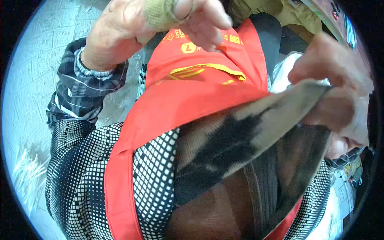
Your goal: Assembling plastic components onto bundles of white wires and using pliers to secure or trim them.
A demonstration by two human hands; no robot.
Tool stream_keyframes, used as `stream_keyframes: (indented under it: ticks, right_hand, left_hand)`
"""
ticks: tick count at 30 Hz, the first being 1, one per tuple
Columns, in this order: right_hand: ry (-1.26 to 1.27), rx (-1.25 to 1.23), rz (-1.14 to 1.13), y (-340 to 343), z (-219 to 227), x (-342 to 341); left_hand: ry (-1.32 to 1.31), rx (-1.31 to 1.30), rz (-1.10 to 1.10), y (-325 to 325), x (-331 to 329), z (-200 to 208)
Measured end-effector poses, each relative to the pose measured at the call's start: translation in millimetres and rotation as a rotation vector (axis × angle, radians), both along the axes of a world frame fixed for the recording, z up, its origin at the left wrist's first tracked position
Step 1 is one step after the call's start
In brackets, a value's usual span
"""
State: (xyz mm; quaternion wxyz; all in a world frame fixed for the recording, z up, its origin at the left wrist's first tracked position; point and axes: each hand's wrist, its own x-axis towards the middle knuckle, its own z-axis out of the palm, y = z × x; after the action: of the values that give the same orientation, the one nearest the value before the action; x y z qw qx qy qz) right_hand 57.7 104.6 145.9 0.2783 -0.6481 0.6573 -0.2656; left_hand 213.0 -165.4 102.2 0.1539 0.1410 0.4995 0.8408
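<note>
Left hand (132,24): upper left of centre, a green wrap (160,14) around it — fingers loosely bent and parted.
Right hand (344,80): right edge, blurred — pinching the cloth.
Brown-and-black cloth (228,140): stretching to lower centre, before the red apron (192,100).

Sheer brown fabric (240,150) — black-patterned, layered — slants upward to the right.

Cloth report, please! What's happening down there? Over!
Right hand gripping the cloth, blurred. Left hand raised, seemingly empty. Cloth sheer, dark, hiding part of the apron.
</note>
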Motion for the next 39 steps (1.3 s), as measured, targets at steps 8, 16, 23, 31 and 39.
stream_keyframes:
  ticks: [8, 16, 23, 31, 39]
  right_hand:
    - [0.092, 0.009, -0.071, 17.1, 13.6, -24.9]
    - [0.186, 0.145, -0.035, 35.1, 19.0, -50.1]
    - [-0.12, 0.058, -0.454, 134.2, -15.2, -248.0]
    - [-0.817, -0.144, -0.077, 113.8, -161.9, -164.6]
    - [-0.168, -0.186, -0.474, 135.7, -144.3, -232.4]
  left_hand:
    - [-0.022, -0.416, 0.01, 15.9, -10.1, 19.9]
    - [-0.084, -0.428, -0.293, 19.3, -25.8, -25.5]
    - [-0.179, -0.562, -0.059, 80.0, -200.1, -85.6]
    - [-0.211, -0.364, -0.004, 118.3, -229.6, -133.7]
    - [0.052, -0.23, -0.307, 137.9, -267.9, -101.6]
